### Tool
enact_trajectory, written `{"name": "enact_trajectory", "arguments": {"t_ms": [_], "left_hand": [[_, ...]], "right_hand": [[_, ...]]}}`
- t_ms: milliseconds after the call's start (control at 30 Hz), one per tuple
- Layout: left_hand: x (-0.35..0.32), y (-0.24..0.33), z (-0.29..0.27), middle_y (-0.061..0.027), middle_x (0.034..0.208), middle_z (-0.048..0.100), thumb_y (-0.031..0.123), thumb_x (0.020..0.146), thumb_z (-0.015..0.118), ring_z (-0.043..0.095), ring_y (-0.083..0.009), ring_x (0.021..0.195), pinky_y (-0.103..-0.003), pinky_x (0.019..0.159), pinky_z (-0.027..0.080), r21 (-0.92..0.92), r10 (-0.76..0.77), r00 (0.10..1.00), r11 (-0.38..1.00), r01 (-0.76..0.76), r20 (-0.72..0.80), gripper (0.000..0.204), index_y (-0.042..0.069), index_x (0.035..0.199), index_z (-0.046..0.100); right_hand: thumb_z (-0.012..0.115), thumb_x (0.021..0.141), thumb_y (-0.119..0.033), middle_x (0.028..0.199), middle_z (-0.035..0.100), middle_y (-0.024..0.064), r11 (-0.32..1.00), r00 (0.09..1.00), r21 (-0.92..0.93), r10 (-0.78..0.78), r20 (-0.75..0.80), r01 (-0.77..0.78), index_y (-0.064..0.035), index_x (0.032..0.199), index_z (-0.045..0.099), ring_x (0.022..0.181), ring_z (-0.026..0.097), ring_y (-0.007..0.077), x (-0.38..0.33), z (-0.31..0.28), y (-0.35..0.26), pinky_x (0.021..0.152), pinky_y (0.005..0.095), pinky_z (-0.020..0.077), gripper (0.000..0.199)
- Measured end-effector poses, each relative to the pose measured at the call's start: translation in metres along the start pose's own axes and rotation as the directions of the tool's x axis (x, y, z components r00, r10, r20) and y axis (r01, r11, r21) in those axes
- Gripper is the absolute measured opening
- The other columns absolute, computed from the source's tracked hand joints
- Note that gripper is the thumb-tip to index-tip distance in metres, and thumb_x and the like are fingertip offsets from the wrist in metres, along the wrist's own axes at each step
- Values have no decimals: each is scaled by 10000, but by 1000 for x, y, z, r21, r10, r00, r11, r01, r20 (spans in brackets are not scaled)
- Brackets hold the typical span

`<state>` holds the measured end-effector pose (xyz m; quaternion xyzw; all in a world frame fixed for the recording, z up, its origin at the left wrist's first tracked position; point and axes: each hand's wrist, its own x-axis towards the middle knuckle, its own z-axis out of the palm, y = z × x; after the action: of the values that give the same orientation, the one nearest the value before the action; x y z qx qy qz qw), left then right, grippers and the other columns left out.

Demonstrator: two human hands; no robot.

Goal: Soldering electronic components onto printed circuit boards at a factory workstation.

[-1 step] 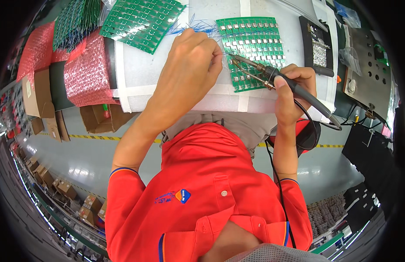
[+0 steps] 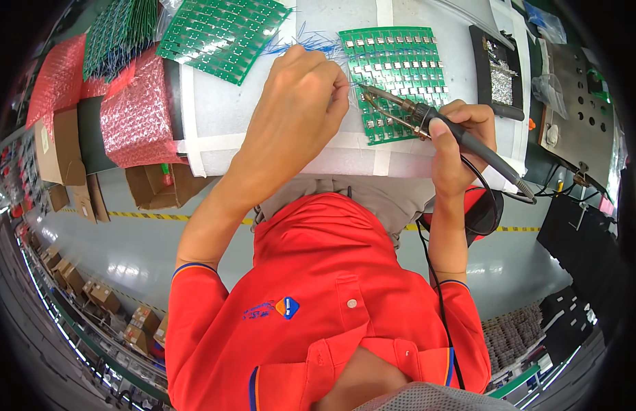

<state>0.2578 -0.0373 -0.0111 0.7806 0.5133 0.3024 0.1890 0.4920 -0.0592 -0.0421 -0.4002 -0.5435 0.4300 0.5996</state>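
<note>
My right hand (image 2: 462,140) grips the soldering iron (image 2: 434,123), tip on the green circuit panel (image 2: 396,75). My left hand (image 2: 301,96), fingers curled, pinches a thin wire beside that panel.

Red short-sleeved shirt (image 2: 331,288), blue-trimmed cuffs

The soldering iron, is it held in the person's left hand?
No, the right hand grips the soldering iron; the left hand does not.
</note>
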Motion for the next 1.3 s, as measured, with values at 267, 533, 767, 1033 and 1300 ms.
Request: {"name": "enact_trajectory", "arguments": {"t_ms": [267, 533, 767, 1033, 1300], "left_hand": [[-1, 1, 0, -104, 833, 642, -4, 831, 733, 607, -291, 855, -410, 792, 489, -2, -2, 1000, 1000, 2, 1, 78, 0, 867, 664], [-1, 1, 0, -101, 837, 649, -8, 826, 736, 612, -293, 856, -413, 794, 491, -3, -8, 1000, 1000, 8, -2, 85, -1, 868, 663], [-3, 4, -6, -97, 864, 651, 12, 820, 770, 611, -291, 869, -411, 810, 494, -9, 5, 1000, 1000, -5, -7, 130, 7, 908, 674], [-9, 3, -18, -87, 927, 595, 23, 805, 793, 596, -282, 907, -396, 813, 490, -29, 78, 986, 997, -75, 149, 239, 27, 1020, 690], [-8, -3, -18, -96, 891, 620, 17, 821, 784, 609, -276, 883, -397, 797, 500, -67, 94, 984, 994, -84, 152, 164, 12, 948, 681]], "right_hand": [[722, 885, 39, 797, 586, 59, 1000, 998, -9, 1, 64, -1, -17, 1011, 502, 676, 516, 72, 3, 0, -1, 604, 223, 418, 260], [708, 884, 26, 788, 576, 80, 997, 997, 18, -74, 0, 74, -18, 1017, 489, 659, 495, 83, 2, -3, 2, 592, 236, 412, 260], [706, 884, 20, 786, 584, 85, 996, 996, 26, -89, -30, 90, -18, 1015, 488, 657, 490, 88, 2, -3, 3, 598, 230, 403, 257], [720, 891, -6, 767, 587, 79, 994, 991, 27, -99, -90, 102, -26, 1006, 486, 661, 487, 89, 1, -4, 5, 611, 232, 407, 262], [742, 904, -29, 776, 594, 79, 992, 990, 42, -113, -85, 117, -28, 1015, 490, 668, 497, 88, 1, -6, 6, 617, 232, 415, 276]]}}
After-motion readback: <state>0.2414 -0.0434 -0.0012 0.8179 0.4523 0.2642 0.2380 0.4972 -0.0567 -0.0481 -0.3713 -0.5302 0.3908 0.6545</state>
